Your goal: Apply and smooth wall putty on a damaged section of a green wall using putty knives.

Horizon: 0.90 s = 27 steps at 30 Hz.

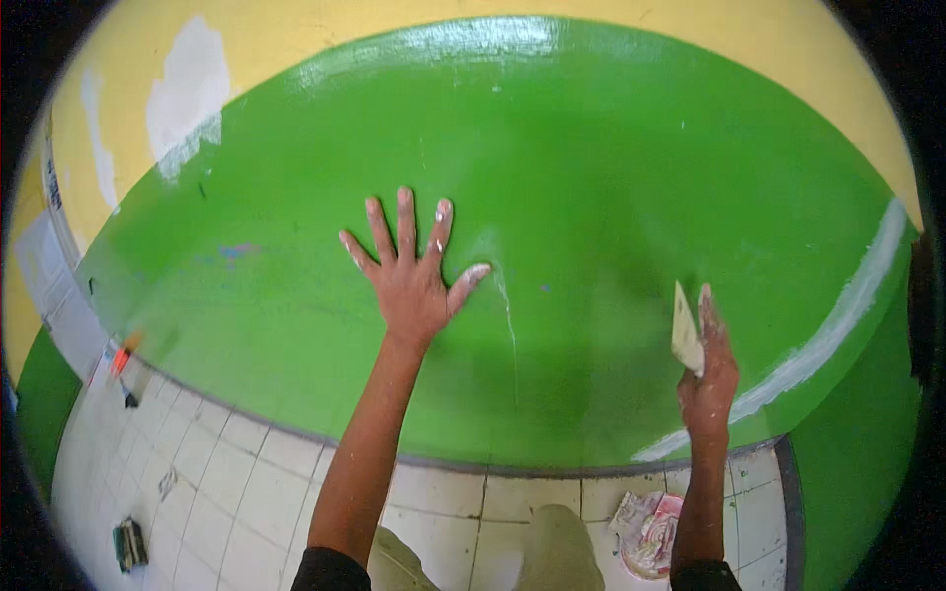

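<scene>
My left hand (409,286) lies with fingers spread against the green wall (591,158), white smears on its thumb and fingertips. Just right of that thumb, a thin pale crack line (509,315) runs down the paint. My right hand (711,379) is closed on a pale yellow putty scraper (684,333), its flat blade pointing up close to the wall. Whether the blade touches the surface, I cannot tell. White residue marks the right fingers too. Farther right, a broad white filler band (818,355) curves down along the wall's corner.
On the tiled floor (236,448) below stands a tub (650,532) with white and pink smears, near my right forearm. A dark green box-shaped item (129,545) sits lower left. An orange object (120,361) is by the left wall base. White patches (189,89) mark the yellow upper wall.
</scene>
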Motion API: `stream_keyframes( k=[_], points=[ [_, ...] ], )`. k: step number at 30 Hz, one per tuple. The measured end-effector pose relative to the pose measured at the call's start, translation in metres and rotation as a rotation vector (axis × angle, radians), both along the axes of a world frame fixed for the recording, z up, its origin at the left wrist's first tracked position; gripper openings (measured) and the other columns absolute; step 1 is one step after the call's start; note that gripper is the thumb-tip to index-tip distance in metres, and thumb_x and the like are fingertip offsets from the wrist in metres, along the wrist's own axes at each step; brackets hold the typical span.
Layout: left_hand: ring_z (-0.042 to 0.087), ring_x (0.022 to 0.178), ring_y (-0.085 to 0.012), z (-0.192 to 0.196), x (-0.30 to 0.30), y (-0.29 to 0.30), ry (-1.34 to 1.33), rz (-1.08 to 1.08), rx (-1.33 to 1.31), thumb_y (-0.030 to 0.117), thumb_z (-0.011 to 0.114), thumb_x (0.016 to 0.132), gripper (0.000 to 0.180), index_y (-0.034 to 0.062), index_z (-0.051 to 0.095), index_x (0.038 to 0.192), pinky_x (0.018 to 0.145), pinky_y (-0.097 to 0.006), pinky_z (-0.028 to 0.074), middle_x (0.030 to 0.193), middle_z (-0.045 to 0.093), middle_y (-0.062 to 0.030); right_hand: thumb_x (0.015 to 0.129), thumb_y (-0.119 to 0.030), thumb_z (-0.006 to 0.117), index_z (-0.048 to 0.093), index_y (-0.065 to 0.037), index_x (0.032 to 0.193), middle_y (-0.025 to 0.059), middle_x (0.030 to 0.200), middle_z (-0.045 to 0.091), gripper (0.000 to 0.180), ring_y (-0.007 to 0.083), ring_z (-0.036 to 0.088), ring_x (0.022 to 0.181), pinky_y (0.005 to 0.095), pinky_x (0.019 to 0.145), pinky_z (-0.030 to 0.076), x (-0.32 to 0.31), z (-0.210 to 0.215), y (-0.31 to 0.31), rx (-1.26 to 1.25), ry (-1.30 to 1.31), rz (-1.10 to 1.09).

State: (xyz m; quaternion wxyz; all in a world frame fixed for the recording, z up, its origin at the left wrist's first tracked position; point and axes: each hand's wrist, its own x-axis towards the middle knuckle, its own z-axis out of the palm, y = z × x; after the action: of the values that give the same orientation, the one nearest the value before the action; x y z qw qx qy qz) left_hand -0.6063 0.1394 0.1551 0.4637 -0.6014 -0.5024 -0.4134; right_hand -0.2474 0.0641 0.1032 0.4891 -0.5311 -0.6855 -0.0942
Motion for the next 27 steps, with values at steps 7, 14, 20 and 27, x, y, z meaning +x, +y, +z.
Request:
stream_keyframes(
  k=[7,14,20,27],
  points=[
    [0.014,0.144,-0.0377,-0.004,-0.020,-0.001,-0.002,-0.073,0.014,0.065,0.042,0.088,0.069,0.0235,0.042,0.142,0.110,-0.065,-0.001,0.155,0.024,-0.0087,0.095,-0.024,0.053,0.022,-0.018,0.150,0.0344,0.123,0.052,0.064,0.0445,0.058,0.109,0.0462,0.094,0.047,-0.094,-0.014,-0.031,-0.002,0.323,0.178],
    [0.015,0.143,-0.0371,-0.020,-0.060,-0.003,-0.015,-0.110,0.009,0.060,0.045,0.089,0.064,0.0238,0.042,0.142,0.111,-0.064,0.005,0.155,0.024,-0.0077,0.093,-0.014,0.052,0.038,-0.026,0.145,0.0314,0.098,0.055,0.055,0.0421,0.060,0.072,0.0442,0.064,0.052,-0.139,-0.016,-0.014,-0.067,0.028,-0.211],
    [0.016,0.143,-0.0384,-0.030,-0.073,-0.006,-0.054,-0.120,0.017,0.059,0.046,0.090,0.063,0.0222,0.043,0.142,0.111,-0.065,0.006,0.155,0.024,-0.0090,0.095,-0.016,0.051,0.027,-0.031,0.149,0.0219,0.081,0.051,0.061,0.0370,0.051,0.054,0.0456,0.050,0.046,-0.164,0.031,0.012,0.065,-0.079,-0.246],
    [0.015,0.143,-0.0398,-0.040,-0.079,-0.008,-0.097,-0.071,-0.018,0.059,0.043,0.091,0.064,0.0197,0.041,0.142,0.111,-0.065,0.004,0.155,0.024,-0.0108,0.095,-0.012,0.045,0.016,-0.029,0.151,0.0236,0.085,0.053,0.065,0.0371,0.054,0.055,0.0463,0.047,0.046,-0.188,0.142,0.024,0.156,-0.273,-0.284]
  ],
)
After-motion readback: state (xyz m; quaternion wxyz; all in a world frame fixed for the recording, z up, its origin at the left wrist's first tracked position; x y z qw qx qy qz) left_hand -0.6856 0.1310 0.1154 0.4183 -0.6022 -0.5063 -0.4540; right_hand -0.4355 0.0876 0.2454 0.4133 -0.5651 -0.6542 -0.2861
